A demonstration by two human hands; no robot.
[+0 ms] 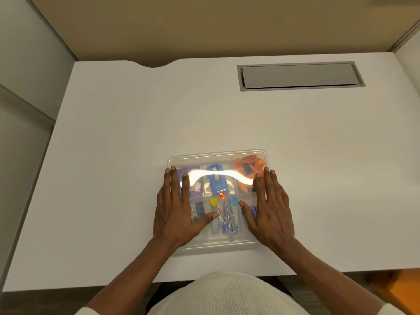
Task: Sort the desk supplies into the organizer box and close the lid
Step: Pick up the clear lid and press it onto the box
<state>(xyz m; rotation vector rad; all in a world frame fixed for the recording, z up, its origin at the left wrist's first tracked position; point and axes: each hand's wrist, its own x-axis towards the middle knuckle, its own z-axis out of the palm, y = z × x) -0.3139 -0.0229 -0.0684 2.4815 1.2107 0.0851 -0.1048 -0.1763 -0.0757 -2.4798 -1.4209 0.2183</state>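
A clear plastic organizer box (218, 155) sits near the front edge of the white desk, its transparent lid lying flat on top with a bright glare across it. Through the lid I see a blue stapler (217, 179), an orange tape dispenser (247, 169), a purple item (193, 176), black binder clips (199, 209), and several clips and pins (225, 218). My left hand (178, 212) lies flat, fingers spread, on the lid's left side. My right hand (269, 211) lies flat on the lid's right side. Neither hand grips anything.
The white desk (136, 133) has a grey cable hatch (300, 76) at the back right. Beige partition walls (204, 26) enclose the back and sides. The desk's front edge runs just in front of my torso.
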